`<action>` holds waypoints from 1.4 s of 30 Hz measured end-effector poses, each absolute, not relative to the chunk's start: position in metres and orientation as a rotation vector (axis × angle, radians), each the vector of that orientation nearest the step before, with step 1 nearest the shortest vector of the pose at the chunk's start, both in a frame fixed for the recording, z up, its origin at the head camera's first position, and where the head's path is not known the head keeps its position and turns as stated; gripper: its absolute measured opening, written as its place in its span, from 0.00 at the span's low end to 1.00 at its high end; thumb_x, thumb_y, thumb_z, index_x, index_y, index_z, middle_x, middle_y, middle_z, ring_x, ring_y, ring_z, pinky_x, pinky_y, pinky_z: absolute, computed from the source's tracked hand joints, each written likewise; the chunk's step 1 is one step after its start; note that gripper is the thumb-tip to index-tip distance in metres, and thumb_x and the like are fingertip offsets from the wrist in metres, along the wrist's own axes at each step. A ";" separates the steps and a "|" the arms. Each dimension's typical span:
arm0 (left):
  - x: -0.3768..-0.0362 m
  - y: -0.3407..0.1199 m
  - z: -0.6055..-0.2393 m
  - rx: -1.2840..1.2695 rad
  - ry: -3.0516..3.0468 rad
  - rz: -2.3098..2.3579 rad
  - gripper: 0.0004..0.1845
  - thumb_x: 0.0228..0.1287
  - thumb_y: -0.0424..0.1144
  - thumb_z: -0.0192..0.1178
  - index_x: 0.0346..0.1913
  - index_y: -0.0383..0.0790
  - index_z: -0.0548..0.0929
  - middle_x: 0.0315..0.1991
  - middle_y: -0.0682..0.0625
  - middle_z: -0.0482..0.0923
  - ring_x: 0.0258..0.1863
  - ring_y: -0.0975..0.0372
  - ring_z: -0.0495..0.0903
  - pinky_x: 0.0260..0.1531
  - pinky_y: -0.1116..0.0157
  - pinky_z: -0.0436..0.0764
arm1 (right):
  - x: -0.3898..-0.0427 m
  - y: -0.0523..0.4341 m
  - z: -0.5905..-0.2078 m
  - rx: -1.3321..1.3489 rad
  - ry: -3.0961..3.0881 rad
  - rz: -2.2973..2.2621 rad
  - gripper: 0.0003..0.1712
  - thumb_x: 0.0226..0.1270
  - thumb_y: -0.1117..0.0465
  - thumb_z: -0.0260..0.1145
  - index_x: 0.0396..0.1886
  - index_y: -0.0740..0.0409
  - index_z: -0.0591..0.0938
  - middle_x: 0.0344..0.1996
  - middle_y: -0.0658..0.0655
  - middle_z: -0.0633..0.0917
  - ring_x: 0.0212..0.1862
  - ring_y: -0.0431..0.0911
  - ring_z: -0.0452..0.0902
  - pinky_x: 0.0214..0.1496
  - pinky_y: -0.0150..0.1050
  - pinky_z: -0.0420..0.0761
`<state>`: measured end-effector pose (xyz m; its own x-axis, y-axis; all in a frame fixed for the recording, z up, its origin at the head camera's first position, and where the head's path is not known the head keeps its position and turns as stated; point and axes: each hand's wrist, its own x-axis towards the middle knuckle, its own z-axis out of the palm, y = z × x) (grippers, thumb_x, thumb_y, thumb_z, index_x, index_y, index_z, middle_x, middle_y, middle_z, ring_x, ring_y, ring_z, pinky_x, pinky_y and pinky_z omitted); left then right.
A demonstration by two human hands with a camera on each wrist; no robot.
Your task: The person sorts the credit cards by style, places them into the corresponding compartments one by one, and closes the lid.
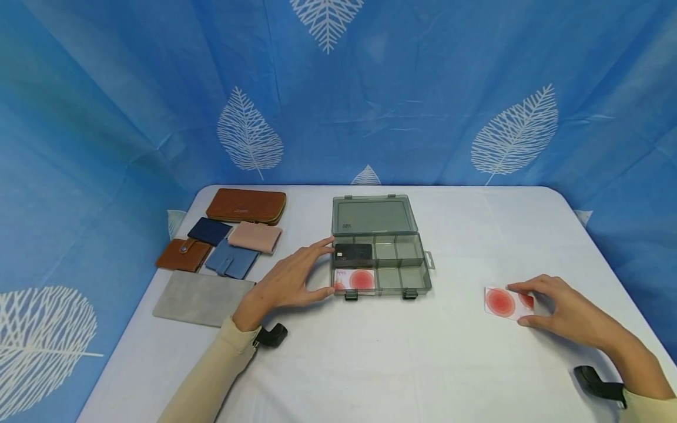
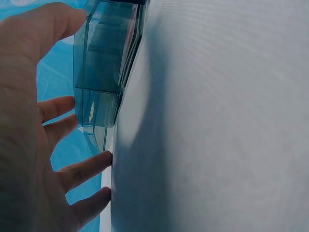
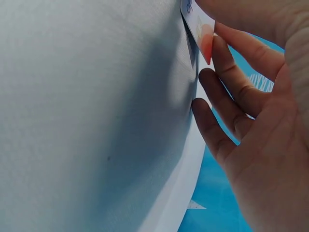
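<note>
A clear grey-green compartment box (image 1: 388, 279) lies on the table with its lid (image 1: 375, 215) folded back. Inside its left part are a black card (image 1: 353, 254) and, nearer the front, a white card with red circles (image 1: 346, 278). My left hand (image 1: 282, 282) is at the box's left side, fingers and thumb spread, tips touching the wall; the left wrist view shows the thumb on the box edge (image 2: 86, 58). To the right, away from the box, my right hand (image 1: 568, 308) pinches another white card with red circles (image 1: 499, 301) between thumb and fingers, just over the table.
At the left lie a brown zip wallet (image 1: 245, 204), a navy wallet (image 1: 209, 230), a pink wallet (image 1: 254, 236), a blue wallet (image 1: 233, 260), a brown snap wallet (image 1: 182, 256) and a long grey wallet (image 1: 201, 299). A blue leaf-print curtain (image 1: 402, 88) hangs behind the white table (image 1: 423, 364).
</note>
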<state>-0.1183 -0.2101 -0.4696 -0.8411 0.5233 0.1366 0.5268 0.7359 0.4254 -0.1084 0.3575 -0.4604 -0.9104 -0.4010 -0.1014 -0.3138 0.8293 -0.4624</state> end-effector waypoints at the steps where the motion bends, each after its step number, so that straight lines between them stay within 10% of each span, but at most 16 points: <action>1: -0.118 -0.210 -0.470 -0.881 -2.922 -0.718 0.48 0.68 0.65 0.67 0.83 0.44 0.67 0.87 0.55 0.54 0.79 0.51 0.68 0.72 0.42 0.73 | -0.108 0.358 -0.461 -0.554 2.821 -0.658 0.42 0.48 0.53 0.90 0.64 0.60 0.86 0.55 0.66 0.83 0.57 0.63 0.75 0.59 0.76 0.76; 6: -0.117 -0.210 -0.470 -0.871 -2.935 -0.714 0.48 0.67 0.65 0.68 0.83 0.45 0.66 0.87 0.56 0.53 0.79 0.52 0.68 0.72 0.42 0.73 | -0.109 0.358 -0.462 -0.550 2.840 -0.667 0.41 0.46 0.53 0.91 0.62 0.57 0.87 0.55 0.63 0.85 0.56 0.60 0.77 0.62 0.48 0.85; 11: -0.117 -0.210 -0.469 -0.882 -2.928 -0.721 0.48 0.67 0.64 0.68 0.83 0.45 0.66 0.87 0.55 0.53 0.79 0.51 0.68 0.72 0.41 0.73 | -0.109 0.357 -0.463 -0.587 2.868 -0.702 0.37 0.48 0.54 0.90 0.61 0.51 0.87 0.54 0.58 0.88 0.53 0.38 0.76 0.51 0.13 0.68; 21: -0.119 -0.209 -0.470 -0.877 -2.932 -0.717 0.48 0.68 0.64 0.68 0.83 0.45 0.66 0.87 0.55 0.53 0.80 0.51 0.67 0.73 0.42 0.72 | -0.109 0.352 -0.466 -0.789 2.908 -0.887 0.27 0.61 0.71 0.81 0.58 0.46 0.89 0.53 0.42 0.88 0.57 0.13 0.66 0.57 0.09 0.61; 42: -0.119 -0.209 -0.468 -0.902 -2.940 -0.690 0.47 0.69 0.64 0.66 0.84 0.49 0.65 0.88 0.53 0.52 0.80 0.49 0.67 0.70 0.40 0.75 | -0.135 0.283 -0.437 -1.094 2.945 -1.045 0.32 0.58 0.78 0.78 0.58 0.46 0.90 0.47 0.47 0.91 0.47 0.31 0.79 0.61 0.14 0.67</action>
<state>-0.1190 -0.2095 -0.4677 -0.8360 0.5363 0.1162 0.5319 0.7402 0.4113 -0.1350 0.2832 -0.4369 -0.7690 -0.5305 0.3568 -0.6367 0.5852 -0.5022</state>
